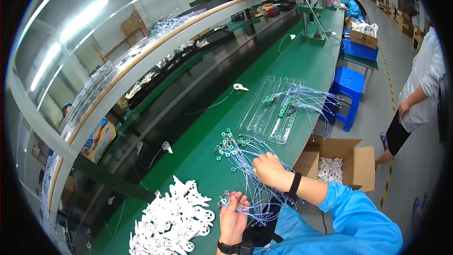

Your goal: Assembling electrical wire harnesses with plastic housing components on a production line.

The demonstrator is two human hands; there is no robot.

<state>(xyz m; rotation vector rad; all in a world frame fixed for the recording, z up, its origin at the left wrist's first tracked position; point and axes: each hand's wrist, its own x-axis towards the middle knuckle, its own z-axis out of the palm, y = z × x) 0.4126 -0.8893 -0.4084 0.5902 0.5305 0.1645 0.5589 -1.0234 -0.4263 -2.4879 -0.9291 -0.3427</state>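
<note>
A tangled bundle of thin blue-and-white wires (250,160) with small green ring-shaped ends (225,145) lies across the green bench and hangs over its near edge. My right hand (270,170) is closed over the middle of this bundle, its fingertips partly hidden. Lower down, my left hand (233,218) has its palm turned up and its fingers curled around some wires, whose ends (224,199) stick out beside the thumb. To the left of it sits a large heap of white plastic parts (172,219).
A clear plastic tray (266,108) bears more wires (306,98). Wired white pieces (239,87) lie along the dark conveyor (198,82). An open carton (361,165) of white parts, a blue stool (348,89) and a standing person (422,75) are right of the bench.
</note>
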